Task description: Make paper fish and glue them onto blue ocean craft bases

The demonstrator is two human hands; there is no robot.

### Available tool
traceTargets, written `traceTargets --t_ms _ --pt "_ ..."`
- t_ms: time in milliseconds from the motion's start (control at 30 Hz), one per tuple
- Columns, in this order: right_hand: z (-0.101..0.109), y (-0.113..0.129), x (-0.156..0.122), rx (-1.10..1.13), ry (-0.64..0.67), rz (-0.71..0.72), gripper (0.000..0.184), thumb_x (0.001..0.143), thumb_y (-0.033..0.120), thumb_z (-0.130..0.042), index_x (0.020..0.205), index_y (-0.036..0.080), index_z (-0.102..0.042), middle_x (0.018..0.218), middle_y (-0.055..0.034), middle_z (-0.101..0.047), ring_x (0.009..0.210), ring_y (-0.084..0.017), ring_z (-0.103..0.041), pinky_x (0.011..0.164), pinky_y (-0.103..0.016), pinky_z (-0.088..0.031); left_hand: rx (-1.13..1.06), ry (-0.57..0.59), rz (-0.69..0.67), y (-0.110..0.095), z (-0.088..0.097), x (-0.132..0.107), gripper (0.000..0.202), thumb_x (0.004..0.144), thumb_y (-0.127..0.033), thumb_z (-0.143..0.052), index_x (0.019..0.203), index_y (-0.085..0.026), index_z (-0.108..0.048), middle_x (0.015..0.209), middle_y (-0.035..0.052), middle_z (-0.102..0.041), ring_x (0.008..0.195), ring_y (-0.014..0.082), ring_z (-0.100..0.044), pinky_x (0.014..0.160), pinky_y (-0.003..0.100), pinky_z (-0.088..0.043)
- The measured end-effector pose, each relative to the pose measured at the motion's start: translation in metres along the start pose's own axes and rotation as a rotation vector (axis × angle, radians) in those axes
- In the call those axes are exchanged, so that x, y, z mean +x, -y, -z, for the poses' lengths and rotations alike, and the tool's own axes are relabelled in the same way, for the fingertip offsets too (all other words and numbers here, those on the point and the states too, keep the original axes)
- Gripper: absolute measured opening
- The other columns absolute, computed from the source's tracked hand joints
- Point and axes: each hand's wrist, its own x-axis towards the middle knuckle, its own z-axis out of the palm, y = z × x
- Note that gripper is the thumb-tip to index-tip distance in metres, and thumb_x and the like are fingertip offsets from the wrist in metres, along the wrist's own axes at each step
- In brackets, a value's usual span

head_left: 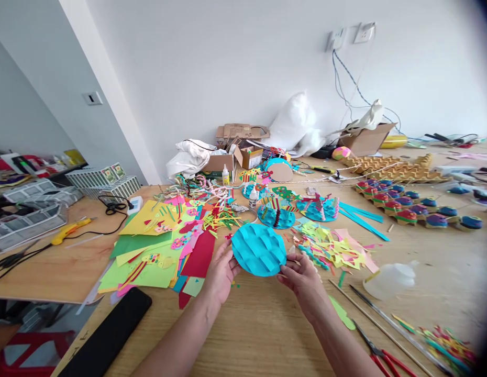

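Observation:
Between my two hands a round blue paper disc, with raised strips woven across its face, is held up above the table and tilted toward me. My left hand grips its left edge, and my right hand pinches the lower right edge. Just behind it stand similar blue discs decorated with paper fish and other cutouts. Stacked coloured paper sheets lie to the left of my left hand. Yellow and green paper scraps are heaped beyond my right hand.
Red-handled scissors, a wooden stick and a translucent bottle lie on the right. A black case-like object rests at front left. Egg trays, painted pieces, a yellow glue gun and cardboard boxes surround the workspace.

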Motion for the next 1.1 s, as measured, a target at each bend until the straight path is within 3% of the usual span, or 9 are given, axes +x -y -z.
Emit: traceTargets --t_ms 200,400,567,667,767,867,1100 --pt "0.005 0.001 -0.007 -0.033 0.046 -0.018 0.043 0.052 0.033 -0.074 0.081 0.022 -0.045 0.067 0.004 -0.06 0.063 -0.013 -0.059 0.057 -0.025 -0.047 0.194 -0.014 -0.059 -0.013 0.002 -0.017 0.056 0.072 -0.029 -0.061 0.124 -0.021 -0.04 0.11 0.0101 -0.059 0.096 0.0222 -0.058 0.074 0.03 -0.045" --pt "0.02 -0.009 -0.029 -0.063 0.076 -0.05 0.047 0.053 0.037 -0.074 0.085 0.023 -0.043 0.071 0.0018 -0.062 0.063 -0.015 -0.058 0.057 -0.027 -0.046 0.438 -0.029 -0.193 -0.018 -0.001 -0.037 0.046 0.067 -0.018 -0.062 0.112 -0.02 -0.053 0.121 0.0089 -0.052 0.114 0.0255 -0.045 0.091 0.033 -0.038" --pt "0.042 -0.032 -0.056 -0.109 0.142 -0.131 0.054 0.051 0.045 -0.074 0.085 0.023 -0.039 0.062 0.001 -0.062 0.056 -0.015 -0.057 0.051 -0.026 -0.042 0.516 -0.004 -0.121 -0.008 0.003 -0.057 0.044 0.069 -0.017 -0.057 0.113 -0.022 -0.052 0.126 0.0081 -0.048 0.111 0.0252 -0.048 0.092 0.035 -0.039" --pt "0.047 -0.043 -0.069 -0.136 0.173 -0.127 0.052 0.053 0.048 -0.072 0.082 0.023 -0.037 0.055 0.0025 -0.06 0.051 -0.015 -0.055 0.048 -0.025 -0.039 0.512 0.077 -0.097 0.006 0.011 -0.064 0.045 0.071 -0.019 -0.056 0.116 -0.023 -0.05 0.126 0.0077 -0.049 0.112 0.0258 -0.048 0.093 0.037 -0.04" --pt "0.047 -0.049 -0.077 -0.211 0.162 -0.117 0.051 0.053 0.051 -0.07 0.081 0.024 -0.037 0.05 0.0032 -0.058 0.05 -0.017 -0.055 0.046 -0.025 -0.038 0.597 0.163 -0.133 0.02 0.023 -0.066 0.051 0.072 -0.021 -0.057 0.122 -0.025 -0.046 0.129 0.0071 -0.046 0.118 0.0268 -0.043 0.098 0.04 -0.034" --pt "0.046 -0.055 -0.08 -0.3 0.161 -0.098 0.044 0.057 0.05 -0.065 0.081 0.025 -0.036 0.049 0.0048 -0.056 0.048 -0.016 -0.054 0.046 -0.025 -0.038 0.783 0.157 -0.193 0.025 0.029 -0.068 0.059 0.068 -0.02 -0.062 0.124 -0.024 -0.046 0.134 0.0069 -0.04 0.125 0.0286 -0.031 0.105 0.043 -0.024" --pt "0.06 -0.058 -0.079 -0.666 0.245 -0.094 0.029 0.066 0.042 -0.053 0.085 0.026 -0.039 0.049 0.0063 -0.054 0.046 -0.015 -0.052 0.047 -0.025 -0.037 1.125 0.213 -0.117 0.018 0.015 -0.071 0.072 0.062 -0.019 -0.066 0.129 -0.022 -0.04 0.141 0.0094 -0.028 0.13 0.0294 -0.021 0.107 0.045 -0.015"
